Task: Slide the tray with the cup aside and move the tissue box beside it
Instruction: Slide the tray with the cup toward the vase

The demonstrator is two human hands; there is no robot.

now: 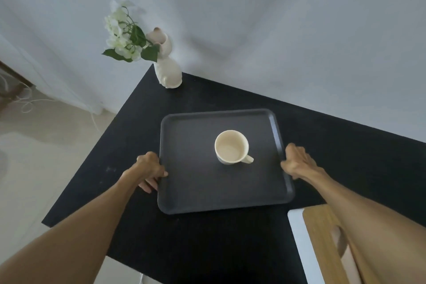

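A dark grey rectangular tray (191, 193) lies on the black table (147, 242). An empty cream cup (231, 146) stands upright near the tray's middle, its handle pointing to the lower right. My left hand (150, 166) grips the tray's left rim, thumb on top and fingers underneath. My right hand (299, 162) holds the right rim the same way. The tissue box (317, 240), white with a wooden lid, sits at the table's near right corner, partly hidden under my right forearm.
A cream vase (167, 69) with white flowers and green leaves stands at the table's far left corner, close to the wall. The table's left edge drops to a pale floor with white cables (27, 104).
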